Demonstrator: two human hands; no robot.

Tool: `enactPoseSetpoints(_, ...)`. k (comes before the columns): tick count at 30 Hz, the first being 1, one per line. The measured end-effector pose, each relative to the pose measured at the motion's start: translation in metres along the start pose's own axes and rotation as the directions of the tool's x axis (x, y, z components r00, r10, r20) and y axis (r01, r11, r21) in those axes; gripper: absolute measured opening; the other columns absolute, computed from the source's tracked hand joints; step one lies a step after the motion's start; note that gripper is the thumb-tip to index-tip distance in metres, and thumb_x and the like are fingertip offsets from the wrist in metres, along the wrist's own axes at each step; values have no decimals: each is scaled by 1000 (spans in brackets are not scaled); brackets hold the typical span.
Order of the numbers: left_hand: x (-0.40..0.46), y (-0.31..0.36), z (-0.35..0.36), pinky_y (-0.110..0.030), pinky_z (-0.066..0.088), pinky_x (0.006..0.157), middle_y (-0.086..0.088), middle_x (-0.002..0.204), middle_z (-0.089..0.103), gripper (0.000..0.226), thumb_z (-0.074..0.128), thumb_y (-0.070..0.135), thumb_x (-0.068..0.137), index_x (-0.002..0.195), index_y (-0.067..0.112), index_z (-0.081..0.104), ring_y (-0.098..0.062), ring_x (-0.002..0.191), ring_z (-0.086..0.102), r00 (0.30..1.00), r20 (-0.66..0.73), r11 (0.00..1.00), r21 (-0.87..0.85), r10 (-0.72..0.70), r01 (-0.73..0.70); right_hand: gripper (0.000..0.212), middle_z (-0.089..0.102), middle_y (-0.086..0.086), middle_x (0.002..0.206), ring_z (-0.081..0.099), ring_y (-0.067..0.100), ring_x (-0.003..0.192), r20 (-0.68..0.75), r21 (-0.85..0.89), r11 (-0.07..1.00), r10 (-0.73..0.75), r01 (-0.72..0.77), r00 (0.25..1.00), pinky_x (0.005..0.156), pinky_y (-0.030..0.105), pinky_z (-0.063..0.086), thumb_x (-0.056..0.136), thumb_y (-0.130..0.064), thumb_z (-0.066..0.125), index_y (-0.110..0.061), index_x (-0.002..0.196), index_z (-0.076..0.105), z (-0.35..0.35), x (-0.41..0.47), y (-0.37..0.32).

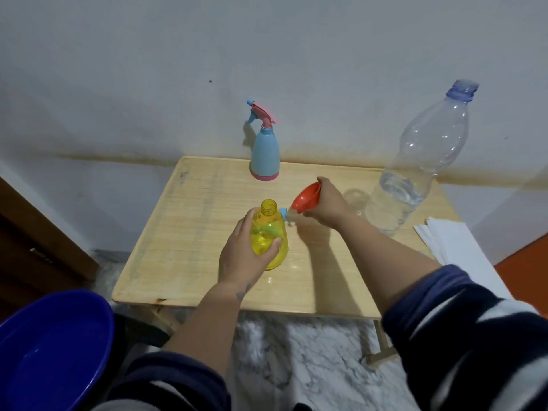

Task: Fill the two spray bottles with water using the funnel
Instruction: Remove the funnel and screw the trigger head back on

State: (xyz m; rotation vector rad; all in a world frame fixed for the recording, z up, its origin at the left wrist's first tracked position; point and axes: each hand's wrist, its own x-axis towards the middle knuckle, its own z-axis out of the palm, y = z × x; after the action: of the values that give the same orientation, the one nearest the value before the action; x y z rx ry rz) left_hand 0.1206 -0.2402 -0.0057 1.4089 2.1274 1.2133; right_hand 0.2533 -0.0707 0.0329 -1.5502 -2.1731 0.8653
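Note:
A yellow see-through spray bottle stands on the wooden table with its neck open and no spray head on it. My left hand grips its body. My right hand holds an orange funnel just right of the bottle's neck, tilted with its wide mouth facing left. A bit of a blue part shows on the table between bottle and funnel. A blue spray bottle with a pink base and pink trigger head stands capped at the table's far edge.
A large clear plastic water bottle, uncapped and about a third full, stands at the table's right. White folded paper lies beside it. A dark blue basin sits at lower left on the floor. The wall is right behind the table.

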Motion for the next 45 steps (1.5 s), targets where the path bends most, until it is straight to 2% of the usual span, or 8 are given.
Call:
enactPoseSetpoints(12,2,-1,6,-20,34,78,18,124,53,75,50,64,69,137,34,39,-3,110,48,999,-50,998,66,8,-5,111,23,6,154,28,33,138,124,-293,953,120,-80,985,110,50,29,77,-36,75,-19,153,-5,17,29,19)
enactPoseSetpoints(16,0,-1,5,-21,35,79,16,128,53,79,50,65,68,140,32,39,-7,114,51,999,-35,998,66,-2,4,63,29,5,152,28,31,136,-8,-464,880,-117,100,993,107,47,28,94,-27,46,-17,150,21,13,25,-4)
enactPoseSetpoints(19,1,0,4,-21,37,81,16,130,53,78,55,62,70,140,32,38,-10,116,52,1000,-24,998,66,-10,12,49,45,3,143,37,27,132,118,-558,778,-269,288,956,105,42,30,93,-28,45,-20,142,41,20,23,-22)
enactPoseSetpoints(22,1,-1,4,-21,37,81,16,131,52,76,60,57,73,141,32,38,-11,117,52,1000,-26,997,77,-17,19,39,57,4,132,48,26,125,285,-626,677,-264,388,921,100,40,33,95,-34,44,-20,129,55,40,19,-32)
enactPoseSetpoints(26,1,-2,5,-21,39,81,18,129,52,78,53,64,71,141,33,38,-9,115,53,999,-35,998,67,3,-1,26,64,7,117,58,28,114,309,-651,658,-228,380,924,88,35,38,91,-28,47,-16,108,62,59,19,-29)
enactPoseSetpoints(36,1,-2,2,-22,39,85,17,133,51,71,69,47,81,142,34,36,-6,119,51,1000,-5,999,37,-4,5,28,70,15,107,62,31,102,83,-279,934,-205,221,975,78,32,46,85,-25,66,-8,106,71,17,23,-47)
enactPoseSetpoints(41,2,1,-1,-23,38,93,12,140,48,74,69,45,82,145,32,34,-10,125,48,999,40,1000,0,-23,23,32,72,15,98,65,28,92,-71,-50,976,-213,210,974,78,38,49,81,-25,73,-4,105,73,-36,10,-80)
enactPoseSetpoints(45,6,1,-4,-27,41,96,9,139,49,74,71,42,81,143,32,34,-14,124,50,995,92,998,-41,-42,46,22,66,5,83,51,10,65,-156,232,956,-144,178,977,61,22,42,80,-22,73,-7,97,75,-70,-8,-106)
